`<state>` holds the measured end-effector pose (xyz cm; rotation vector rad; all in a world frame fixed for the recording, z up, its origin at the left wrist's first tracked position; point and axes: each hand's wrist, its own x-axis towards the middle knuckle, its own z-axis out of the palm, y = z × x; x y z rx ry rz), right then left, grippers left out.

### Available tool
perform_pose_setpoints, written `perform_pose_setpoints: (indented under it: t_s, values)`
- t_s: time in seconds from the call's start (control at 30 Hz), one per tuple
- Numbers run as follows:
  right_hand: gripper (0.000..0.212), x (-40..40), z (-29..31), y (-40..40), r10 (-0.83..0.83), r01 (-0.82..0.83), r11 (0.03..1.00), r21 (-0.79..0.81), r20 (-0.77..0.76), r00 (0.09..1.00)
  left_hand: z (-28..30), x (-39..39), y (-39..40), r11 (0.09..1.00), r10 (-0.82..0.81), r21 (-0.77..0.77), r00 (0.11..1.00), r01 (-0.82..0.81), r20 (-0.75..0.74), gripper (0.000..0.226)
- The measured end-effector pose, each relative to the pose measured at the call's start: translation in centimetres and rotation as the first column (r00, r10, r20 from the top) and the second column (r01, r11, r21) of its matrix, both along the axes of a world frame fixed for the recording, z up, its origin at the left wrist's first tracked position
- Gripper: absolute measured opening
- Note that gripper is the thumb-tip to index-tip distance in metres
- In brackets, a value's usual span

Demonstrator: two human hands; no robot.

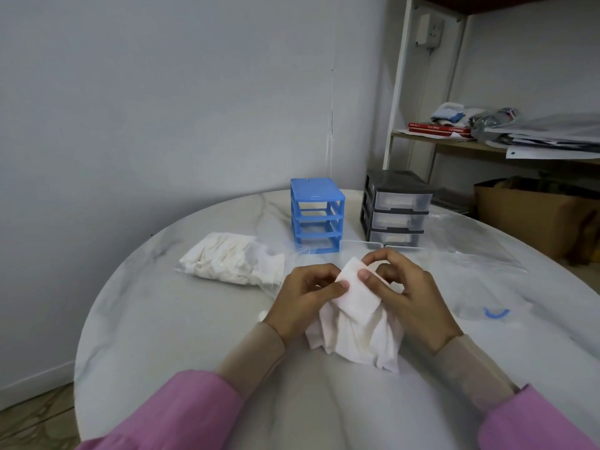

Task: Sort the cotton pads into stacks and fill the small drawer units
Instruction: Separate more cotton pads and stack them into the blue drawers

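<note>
A bundle of cotton pads (354,332) is held over the near middle of the table (181,319), pinched from both sides. The left hand (308,293) grips the bundle's left edge, thumb laid on the top pad (355,295). The right hand (402,287) pinches that top pad at its far corner between thumb and forefinger, the other fingers curled round the stack's right side.

Handling, judged: very light, soft, no stiffness; pads droop and fan below the grip. They are likely to cling together and slip off singly. Hold is best taken across the flat faces near the edges, lightly, so the stack is squared rather than crushed.

Beyond the grip and to its left, a clear bag of more pads (230,258) lies on the table. Straight beyond, the blue drawer frame (316,216) stands with its drawers out. Beyond and right, the grey drawer unit (394,211) appears already loaded with white. Clear drawers (360,245) seem to lie at the foot of the units; detail is blurred.

Surface: round, pale, marbled, smooth, partly covered right of the grip by clear plastic sheet (470,254). Room: plain wall, shelving (454,144) and a cardboard box (532,216) far right.
</note>
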<state>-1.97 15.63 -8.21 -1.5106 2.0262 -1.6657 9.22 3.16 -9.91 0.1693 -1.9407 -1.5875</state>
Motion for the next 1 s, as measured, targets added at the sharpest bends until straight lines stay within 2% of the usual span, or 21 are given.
perform_pose_setpoints:
  t_s: [0.17,0.33,0.5,0.67,0.8,0.9,1.0]
  values:
    - [0.036,-0.1,0.1,-0.2,-0.019,0.025,0.999,-0.045,0.135,0.991,0.3,-0.1,0.0,0.987,0.069,0.149,0.996,-0.060,-0.060,0.004]
    - [0.034,-0.5,0.1,-0.2,0.008,0.030,0.988,-0.148,0.245,0.969,0.4,0.0,0.4,0.974,0.040,0.225,0.999,-0.032,-0.034,0.006]
    - [0.035,-0.7,0.4,-0.5,0.002,0.079,0.972,-0.220,0.344,0.939,0.4,-0.3,0.2,0.954,0.104,0.284,0.995,-0.096,-0.012,0.013]
    - [0.019,-0.3,1.0,-0.4,0.117,0.022,0.956,-0.294,0.448,0.886,0.2,-0.3,-0.2,0.923,0.165,0.350,0.986,-0.157,0.007,0.010]
    - [0.014,-0.1,0.8,-0.5,0.144,-0.046,0.967,-0.250,0.390,0.910,0.4,-0.2,0.1,0.944,0.157,0.290,0.987,-0.158,0.027,0.020]
    - [0.018,-0.4,0.3,-0.6,0.033,0.016,0.987,-0.162,0.301,0.953,0.6,-0.1,0.5,0.952,0.123,0.281,0.992,-0.125,0.028,0.020]
    - [0.018,-0.7,-0.1,-0.5,-0.043,0.082,0.986,-0.143,0.257,0.965,0.9,0.0,0.7,0.945,0.098,0.314,0.995,-0.097,0.014,0.020]
